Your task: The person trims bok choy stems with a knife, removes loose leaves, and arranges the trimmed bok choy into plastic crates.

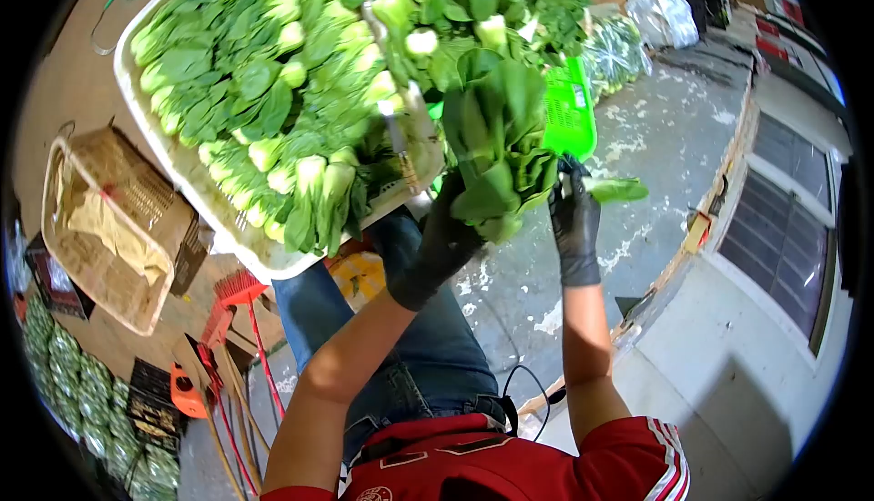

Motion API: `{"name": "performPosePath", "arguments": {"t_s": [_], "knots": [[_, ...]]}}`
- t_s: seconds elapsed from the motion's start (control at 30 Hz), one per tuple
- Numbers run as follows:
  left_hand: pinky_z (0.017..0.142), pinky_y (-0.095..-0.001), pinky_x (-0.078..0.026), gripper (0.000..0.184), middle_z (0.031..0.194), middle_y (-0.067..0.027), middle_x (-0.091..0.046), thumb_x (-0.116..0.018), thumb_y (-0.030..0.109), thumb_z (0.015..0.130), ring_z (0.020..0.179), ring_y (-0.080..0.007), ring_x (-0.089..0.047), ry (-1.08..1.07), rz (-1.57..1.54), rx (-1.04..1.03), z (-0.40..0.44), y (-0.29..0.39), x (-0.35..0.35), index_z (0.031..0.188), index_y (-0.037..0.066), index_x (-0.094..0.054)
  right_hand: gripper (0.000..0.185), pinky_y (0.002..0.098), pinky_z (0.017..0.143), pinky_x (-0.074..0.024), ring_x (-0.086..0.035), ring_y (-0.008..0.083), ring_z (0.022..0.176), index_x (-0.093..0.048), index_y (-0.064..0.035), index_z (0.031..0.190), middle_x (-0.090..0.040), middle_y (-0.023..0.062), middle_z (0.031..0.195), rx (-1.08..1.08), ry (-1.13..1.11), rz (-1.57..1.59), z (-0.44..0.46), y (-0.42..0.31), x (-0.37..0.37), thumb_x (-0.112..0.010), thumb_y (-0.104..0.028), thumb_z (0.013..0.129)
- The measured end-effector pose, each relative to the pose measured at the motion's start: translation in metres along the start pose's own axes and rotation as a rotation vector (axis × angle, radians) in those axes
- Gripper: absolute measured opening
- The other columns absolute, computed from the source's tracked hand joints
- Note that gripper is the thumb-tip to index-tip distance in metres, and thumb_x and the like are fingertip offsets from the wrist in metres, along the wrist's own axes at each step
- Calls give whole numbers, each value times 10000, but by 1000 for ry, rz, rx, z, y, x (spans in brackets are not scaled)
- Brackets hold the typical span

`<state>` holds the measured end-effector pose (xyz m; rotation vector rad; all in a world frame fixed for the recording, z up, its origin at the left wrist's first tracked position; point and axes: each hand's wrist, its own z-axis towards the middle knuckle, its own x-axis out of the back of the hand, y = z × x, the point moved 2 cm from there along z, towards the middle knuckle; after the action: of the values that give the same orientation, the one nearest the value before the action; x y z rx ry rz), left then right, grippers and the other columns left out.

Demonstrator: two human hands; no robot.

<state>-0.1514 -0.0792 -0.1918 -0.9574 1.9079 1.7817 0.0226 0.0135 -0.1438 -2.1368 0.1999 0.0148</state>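
My left hand, in a black glove, is closed around a head of bok choy and holds it up at the right edge of the tub. In a matching glove, my right hand is beside the bok choy with its fingers closed on a loose leaf that sticks out to the right. Many more bok choy heads are heaped in a large white tub at my front left. A knife rests near the tub's right side.
Behind the bok choy stands a bright green basket, with a clear bag of greens beyond. A worn white basket sits at left. Brooms lean nearby. Bagged greens are stacked at lower left. A wall with windows runs along the right.
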Motion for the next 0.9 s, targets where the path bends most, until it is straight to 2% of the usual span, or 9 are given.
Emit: {"name": "performPosePath", "arguments": {"t_s": [0.1,0.17,0.3,0.4,0.43,0.5,0.57,0.77,0.9], "knots": [[890,-356,-407,707,1153,-138,-471,-745,192,674,1050,-242,-492,-32,321,-12,23,6,-13,1241,19,-360,493,357,857,-428,-516,229,1037,-443,-38,1222,-529,118,1140,-324,185,-9,30,4,108,-597,-326,853],[875,-378,-400,632,1044,-171,-480,-748,179,650,1016,-322,-472,2,635,-46,32,14,-19,1168,18,-424,486,334,857,-431,-514,211,1046,-439,-20,1244,-525,117,1166,-123,189,-337,22,-11,130,-589,-280,863],[873,-394,-401,686,1061,-161,-480,-782,196,610,1011,-337,-462,-115,782,-219,44,14,-21,1181,27,-440,320,327,934,-399,-516,217,1088,-487,27,1187,-519,156,1209,543,119,-713,-10,-108,36,-506,-62,879],[894,-400,-391,735,1101,-172,-475,-776,134,609,1027,-340,-459,-233,826,-230,48,24,-24,1239,30,-413,379,338,956,-387,-508,226,1118,-490,35,1179,-540,146,1194,746,-208,-903,-21,-139,-17,-530,61,803],[901,-399,-387,739,1114,-175,-472,-774,127,610,1033,-342,-458,-213,769,-216,47,24,-23,1243,25,-407,440,352,951,-392,-513,230,1112,-486,-2,1205,-527,133,1220,722,-394,-1171,-21,-139,-34,-586,27,778],[914,-397,-380,746,1139,-182,-467,-770,112,612,1045,-346,-456,-169,665,-185,44,27,-20,1250,17,-394,502,360,945,-394,-512,247,1112,-478,-44,1231,-509,140,1241,390,-664,-1231,-26,-116,-73,-650,-64,760],[966,-394,-348,784,1213,-191,-448,-764,104,627,1120,-336,-445,-145,610,-180,37,30,-11,1279,-2,-343,554,365,939,-398,-516,261,1096,-473,-70,1246,-510,143,1231,289,-812,-1213,-14,-76,-79,-694,-161,746],[998,-385,-323,704,1237,-186,-454,-766,181,658,1173,-313,-425,-6,555,-27,5,31,54,1242,7,-413,596,317,942,-380,-484,184,1101,-419,16,1245,-514,103,1188,-125,-597,-539,-22,25,-82,-692,-121,734],[908,-412,-388,615,1181,-223,-478,-723,263,714,1082,-367,-482,79,445,361,-42,17,102,1198,-5,-455,567,304,937,-381,-469,170,1107,-378,33,1264,-493,89,1211,-485,-507,-261,-41,113,-84,-635,-112,779]]}}
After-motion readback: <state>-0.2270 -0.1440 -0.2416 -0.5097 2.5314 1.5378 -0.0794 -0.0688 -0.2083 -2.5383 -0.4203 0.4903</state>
